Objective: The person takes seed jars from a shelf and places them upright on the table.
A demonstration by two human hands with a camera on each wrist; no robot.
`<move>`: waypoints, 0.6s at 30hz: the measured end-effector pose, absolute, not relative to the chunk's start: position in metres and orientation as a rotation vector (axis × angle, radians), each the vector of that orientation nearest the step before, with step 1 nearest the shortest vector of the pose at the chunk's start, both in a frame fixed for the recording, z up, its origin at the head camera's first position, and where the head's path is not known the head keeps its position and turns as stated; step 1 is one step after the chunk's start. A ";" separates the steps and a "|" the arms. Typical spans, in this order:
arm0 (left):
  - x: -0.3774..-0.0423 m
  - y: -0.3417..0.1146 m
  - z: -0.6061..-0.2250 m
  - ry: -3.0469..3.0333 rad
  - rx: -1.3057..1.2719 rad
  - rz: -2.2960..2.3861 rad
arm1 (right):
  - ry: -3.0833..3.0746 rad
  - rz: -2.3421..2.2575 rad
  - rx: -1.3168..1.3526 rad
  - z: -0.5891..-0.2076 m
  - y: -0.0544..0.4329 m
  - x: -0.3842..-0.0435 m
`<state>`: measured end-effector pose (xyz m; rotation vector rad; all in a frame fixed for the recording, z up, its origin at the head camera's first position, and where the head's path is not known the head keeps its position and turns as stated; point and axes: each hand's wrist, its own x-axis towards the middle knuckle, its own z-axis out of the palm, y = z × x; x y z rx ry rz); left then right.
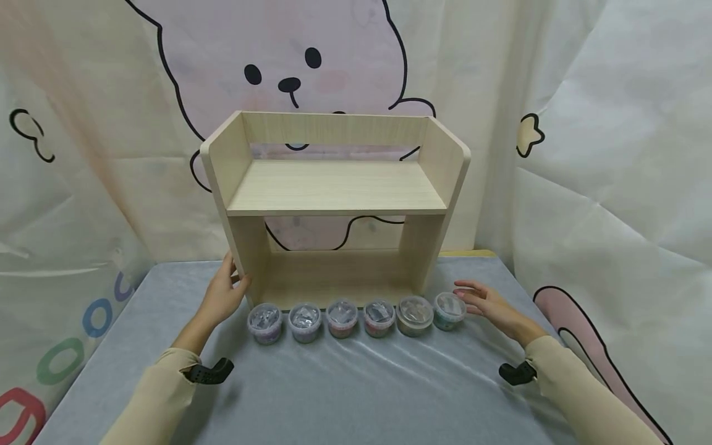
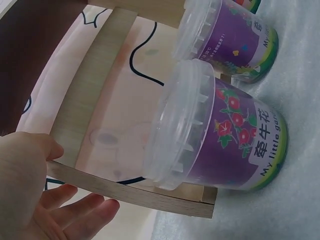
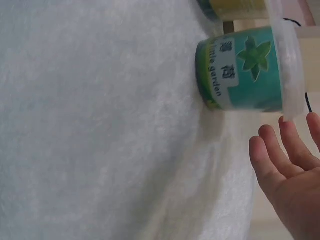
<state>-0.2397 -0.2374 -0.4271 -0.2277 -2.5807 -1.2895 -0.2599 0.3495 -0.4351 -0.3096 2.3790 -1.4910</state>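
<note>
A pale wooden two-tier shelf [image 1: 334, 185] stands on the cloth-covered table. My left hand [image 1: 224, 290] holds the lower front edge of its left side panel, thumb [image 2: 52, 149] on the inner side and fingers [image 2: 82, 215] on the outer. Several lidded plastic tubs line up before the shelf. A purple flower-printed tub [image 2: 235, 135] sits at the left end, close to this hand. Over at the right end, a teal tub [image 3: 245, 70] with a leaf print stands near my right hand [image 1: 489, 307]. That hand's fingers are extended and spread, fingertips right at the tub's lid.
A grey-blue cloth [image 1: 345, 389] covers the table, with wrinkles at the right. Behind the shelf hangs a curtain [image 1: 473, 74] with cartoon drawings, and it also runs along both sides. A yellow strip [image 1: 470, 253] shows at the table's back edge.
</note>
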 end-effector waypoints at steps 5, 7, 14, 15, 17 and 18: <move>-0.237 -0.239 -0.426 -2.598 -0.229 -1.291 | 2.443 -1.445 -0.334 -0.427 0.343 -0.257; -0.236 -0.240 -0.425 -2.601 -0.233 -1.273 | 2.467 -1.425 -0.341 -0.423 0.340 -0.256; -0.230 -0.242 -0.423 -2.600 -0.217 -1.237 | 2.531 -1.384 -0.357 -0.416 0.336 -0.254; -0.229 -0.242 -0.422 -2.601 -0.214 -1.232 | 2.541 -1.381 -0.364 -0.416 0.336 -0.254; -0.228 -0.243 -0.421 -2.599 -0.214 -1.225 | 2.558 -1.377 -0.382 -0.415 0.336 -0.254; -0.227 -0.243 -0.421 -2.600 -0.210 -1.219 | 2.565 -1.376 -0.392 -0.414 0.335 -0.254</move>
